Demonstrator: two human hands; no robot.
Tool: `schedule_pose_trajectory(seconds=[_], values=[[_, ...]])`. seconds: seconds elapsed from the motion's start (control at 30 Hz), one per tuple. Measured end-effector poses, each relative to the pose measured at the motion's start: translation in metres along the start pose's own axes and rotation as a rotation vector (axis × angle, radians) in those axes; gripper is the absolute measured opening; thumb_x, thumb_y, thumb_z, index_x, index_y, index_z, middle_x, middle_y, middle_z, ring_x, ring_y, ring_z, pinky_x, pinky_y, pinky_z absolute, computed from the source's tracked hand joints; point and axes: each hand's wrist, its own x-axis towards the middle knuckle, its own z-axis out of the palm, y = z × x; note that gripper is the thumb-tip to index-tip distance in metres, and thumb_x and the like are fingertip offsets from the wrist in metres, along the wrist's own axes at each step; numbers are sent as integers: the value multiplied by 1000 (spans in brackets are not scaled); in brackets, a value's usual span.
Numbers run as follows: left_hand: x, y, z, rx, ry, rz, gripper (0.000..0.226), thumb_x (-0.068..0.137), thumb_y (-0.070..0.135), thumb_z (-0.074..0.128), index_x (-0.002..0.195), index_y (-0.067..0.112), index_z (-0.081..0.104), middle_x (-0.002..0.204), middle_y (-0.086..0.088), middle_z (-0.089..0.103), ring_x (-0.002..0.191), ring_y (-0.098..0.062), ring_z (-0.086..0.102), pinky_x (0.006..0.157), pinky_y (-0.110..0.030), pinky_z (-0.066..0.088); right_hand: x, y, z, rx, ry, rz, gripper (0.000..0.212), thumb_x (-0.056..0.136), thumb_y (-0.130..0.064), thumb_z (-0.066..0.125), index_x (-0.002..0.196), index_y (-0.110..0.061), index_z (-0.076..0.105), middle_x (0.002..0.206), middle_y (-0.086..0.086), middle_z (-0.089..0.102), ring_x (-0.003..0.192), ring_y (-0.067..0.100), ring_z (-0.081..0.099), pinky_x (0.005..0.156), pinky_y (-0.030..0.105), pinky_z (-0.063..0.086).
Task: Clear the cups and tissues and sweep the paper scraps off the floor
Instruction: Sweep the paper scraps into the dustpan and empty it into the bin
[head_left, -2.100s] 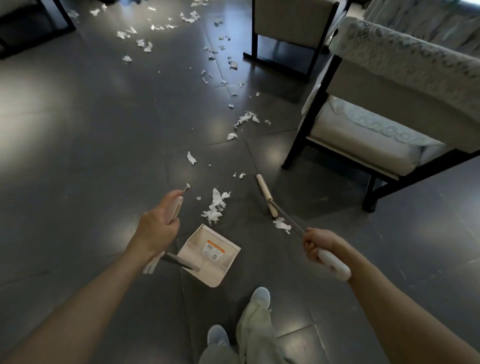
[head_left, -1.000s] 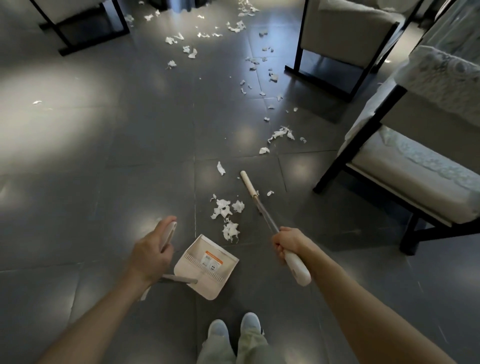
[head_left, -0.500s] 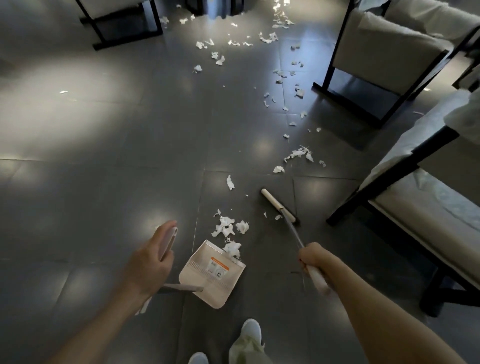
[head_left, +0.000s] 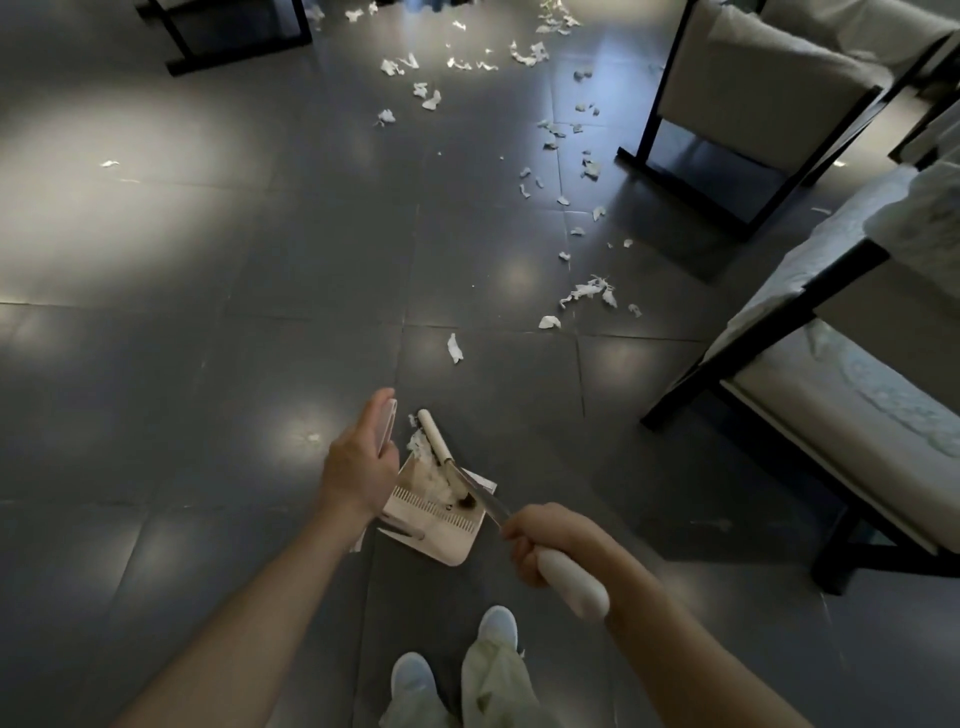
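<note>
My left hand (head_left: 358, 462) grips the upright handle of a beige dustpan (head_left: 441, 525) that sits on the dark tiled floor in front of my feet. My right hand (head_left: 545, 540) grips the white handle of a broom (head_left: 439, 441); its narrow head lies at the mouth of the pan, over a small heap of white paper scraps partly inside it. A single scrap (head_left: 454, 347) lies just ahead. Further scraps (head_left: 589, 291) trail away up the floor to the top of the view.
A cushioned bench with a black frame (head_left: 748, 343) stands close on the right. An armchair (head_left: 753, 98) is at the upper right and a black furniture frame (head_left: 234, 47) at the upper left. My shoes (head_left: 457, 660) are at the bottom.
The broom head swept left and toward me, pushing the small heap of scraps from the floor into the dustpan. The view has shifted forward along the floor.
</note>
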Motion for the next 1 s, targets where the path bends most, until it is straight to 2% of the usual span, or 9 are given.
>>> schedule_pose_trajectory(seconds=[0.1, 0.17, 0.4, 0.5, 0.57, 0.67, 0.8, 0.9, 1.0], values=[[-11, -7, -6, -41, 1, -34, 57, 81, -2, 52, 132, 23, 48, 84, -12, 60, 75, -34, 58, 65, -28, 33, -24, -11, 0, 285, -113, 67, 24, 95, -1, 38, 72, -8, 39, 38, 1, 36, 24, 7, 35, 27, 12, 29], [-18, -12, -13, -58, 16, -54, 57, 81, -2, 51, 132, 24, 47, 84, -12, 61, 69, -28, 53, 63, -28, 33, -41, -19, 4, 274, -130, 63, 21, 96, -2, 39, 75, -5, 42, 40, 1, 38, 25, 6, 36, 26, 13, 30], [-42, -37, -43, -99, 39, -143, 55, 87, 1, 49, 135, 27, 42, 111, -13, 62, 82, -23, 56, 68, -28, 40, -39, -52, 26, -199, 80, -134, 9, 87, -6, 49, 80, -4, 55, 45, 1, 49, 39, 10, 45, 43, 22, 39], [-42, -51, -55, -88, 57, -193, 55, 88, 1, 49, 136, 28, 41, 109, -13, 62, 69, -18, 53, 55, -22, 37, -18, -76, 34, -349, 165, -190, 6, 87, -7, 50, 85, -4, 54, 41, 1, 53, 35, 11, 50, 40, 22, 42], [-38, -58, -62, -75, 94, -233, 55, 87, 1, 51, 135, 27, 43, 106, -15, 64, 69, -26, 58, 58, -26, 40, 0, -93, 40, -502, 234, -233, 9, 87, -5, 48, 81, -2, 54, 44, 4, 55, 38, 15, 52, 43, 25, 44], [-29, -66, -70, -66, 137, -248, 57, 85, -3, 54, 134, 24, 48, 102, -17, 66, 81, -35, 62, 68, -32, 44, 26, -115, 50, -750, 281, -249, 12, 88, -3, 49, 96, 3, 56, 64, 8, 60, 49, 17, 57, 46, 27, 47], [-11, -75, -65, -55, 217, -281, 57, 84, -3, 57, 132, 27, 49, 101, -18, 67, 83, -37, 64, 67, -30, 42, 60, -142, 60, -933, 266, -236, 31, 89, -3, 50, 119, 3, 55, 99, 17, 64, 80, 26, 60, 63, 32, 51], [10, -78, -59, -82, 238, -297, 56, 84, -1, 56, 132, 29, 48, 101, -13, 68, 83, -35, 64, 67, -28, 39, 73, -153, 66, -1096, 216, -199, 32, 90, -4, 50, 120, 2, 57, 99, 14, 66, 88, 27, 65, 77, 34, 53], [26, -76, -58, -74, 246, -276, 56, 83, -1, 56, 132, 26, 49, 104, -12, 67, 86, -35, 64, 69, -27, 39, 71, -143, 65, -1253, 138, -134, 26, 85, -9, 51, 108, -3, 64, 75, 4, 60, 63, 18, 58, 63, 30, 48]])
